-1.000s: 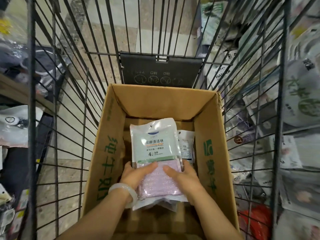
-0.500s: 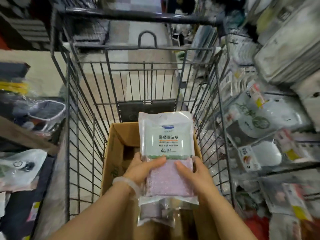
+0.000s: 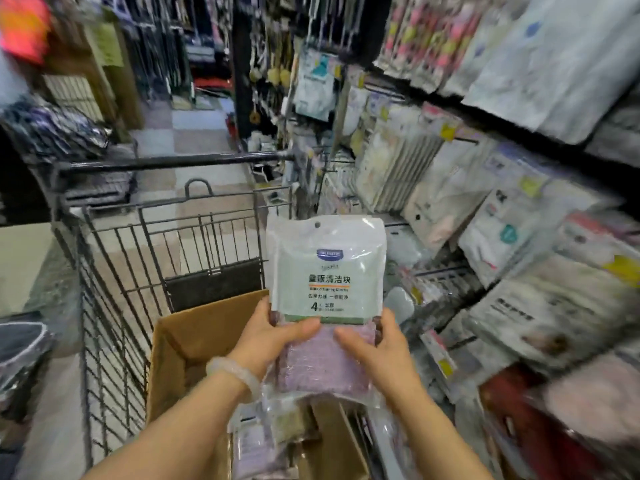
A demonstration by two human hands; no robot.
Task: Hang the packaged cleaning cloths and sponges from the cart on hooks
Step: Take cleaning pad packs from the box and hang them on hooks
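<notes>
I hold a stack of clear packets of cleaning sponges (image 3: 325,271) upright above the cardboard box (image 3: 180,344) in the wire cart (image 3: 114,306). The front packet has a pale green label, a hang hole at its top and a pink-purple sponge at the bottom. My left hand (image 3: 273,336) grips its lower left side, thumb across the front. My right hand (image 3: 377,351) grips the lower right side. More packets hang below my hands (image 3: 263,441). The wall of hooks with hung packets (image 3: 450,188) stands to the right.
The cart's handle bar (image 3: 173,162) crosses ahead of the box. Shelving packed with bagged goods fills the right side, close to the cart. A tiled aisle (image 3: 194,140) runs ahead. Dark goods lie on a low shelf at the left (image 3: 20,344).
Both hands have lifted the packet stack up out of the box and toward the right. My view has risen from the box to the aisle and the hook wall.
</notes>
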